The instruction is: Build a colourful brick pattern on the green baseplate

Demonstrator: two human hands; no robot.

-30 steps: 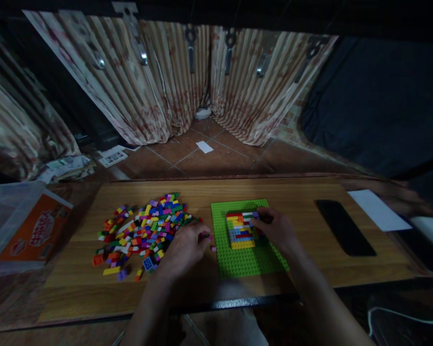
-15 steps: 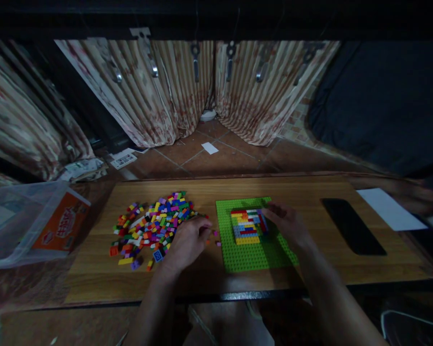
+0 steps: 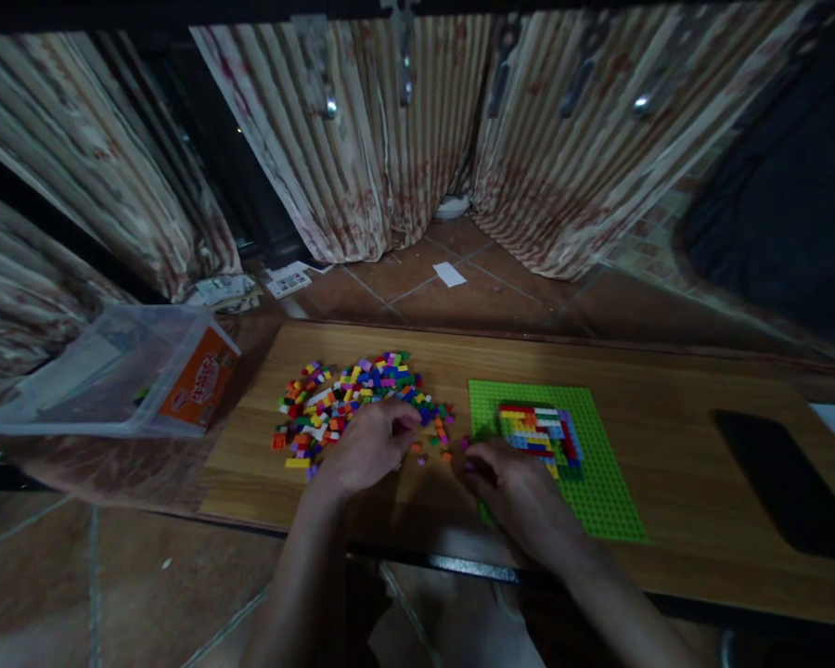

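A heap of small coloured bricks (image 3: 348, 399) lies on the wooden table (image 3: 668, 427). My left hand (image 3: 368, 445) rests on the heap's right edge with its fingers curled down over the bricks. To the right lies a green baseplate (image 3: 598, 464) carrying a flat block of stacked coloured bricks (image 3: 539, 431). My right hand (image 3: 511, 487) sits at the baseplate's near left corner, fingers bent toward a few loose bricks (image 3: 438, 445) between heap and plate. What either hand holds is hidden.
A clear plastic box (image 3: 118, 371) with an orange label stands left of the table. A black phone (image 3: 786, 482) lies at the right, a white sheet at the far right edge. Striped curtains hang behind; tiled floor shows below.
My right hand has left the brick block and come down to the baseplate's near left corner. My left hand stayed at the heap. The view has swung left.
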